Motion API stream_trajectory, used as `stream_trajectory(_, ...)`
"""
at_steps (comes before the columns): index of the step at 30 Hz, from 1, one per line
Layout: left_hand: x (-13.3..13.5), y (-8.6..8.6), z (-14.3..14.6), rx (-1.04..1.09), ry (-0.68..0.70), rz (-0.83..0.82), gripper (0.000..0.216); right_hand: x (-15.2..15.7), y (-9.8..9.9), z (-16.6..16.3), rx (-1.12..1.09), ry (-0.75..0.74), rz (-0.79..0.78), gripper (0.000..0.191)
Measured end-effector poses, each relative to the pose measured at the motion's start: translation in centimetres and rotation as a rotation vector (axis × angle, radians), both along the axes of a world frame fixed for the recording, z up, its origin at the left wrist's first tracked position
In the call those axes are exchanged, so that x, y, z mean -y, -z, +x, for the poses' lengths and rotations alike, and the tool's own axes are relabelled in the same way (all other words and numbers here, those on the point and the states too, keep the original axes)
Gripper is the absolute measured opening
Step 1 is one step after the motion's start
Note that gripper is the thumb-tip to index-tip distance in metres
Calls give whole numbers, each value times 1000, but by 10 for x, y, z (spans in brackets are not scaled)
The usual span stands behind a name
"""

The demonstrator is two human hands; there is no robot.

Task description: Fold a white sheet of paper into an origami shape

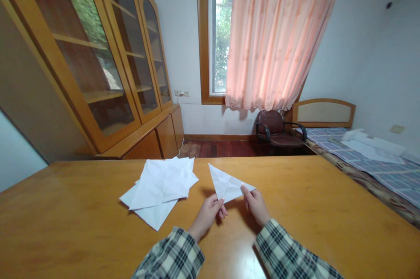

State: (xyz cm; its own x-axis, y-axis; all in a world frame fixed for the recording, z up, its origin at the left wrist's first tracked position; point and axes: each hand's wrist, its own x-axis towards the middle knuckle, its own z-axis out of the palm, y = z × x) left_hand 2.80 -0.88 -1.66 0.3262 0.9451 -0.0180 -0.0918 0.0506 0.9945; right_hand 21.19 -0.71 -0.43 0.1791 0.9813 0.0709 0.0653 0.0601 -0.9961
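The folded paper triangle is held just above the worktop, left hand and right hand each with fingers closed on a near corner, which keeps it spread flat. Loose sheets lie to the left, within reach.

We note a folded white paper triangle, creased across its face, far tip pointing away and left. Held over the wooden table, near edge pinched by our left hand and right hand.
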Motion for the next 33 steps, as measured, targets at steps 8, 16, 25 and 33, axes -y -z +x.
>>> stream_trajectory(8,-1,2,-1,-5,-20,-7,44,-4,3,7,-20,17,50,55)
stream_trajectory(16,-2,4,-1,10,-30,-14,43,-5,0,12,-19,17,116,50)
stream_trajectory(25,-3,6,-2,22,-72,-32,43,-3,-4,14,-13,13,130,51)
stream_trajectory(33,-4,0,-2,25,-120,-23,43,-4,-1,11,-46,22,81,55)
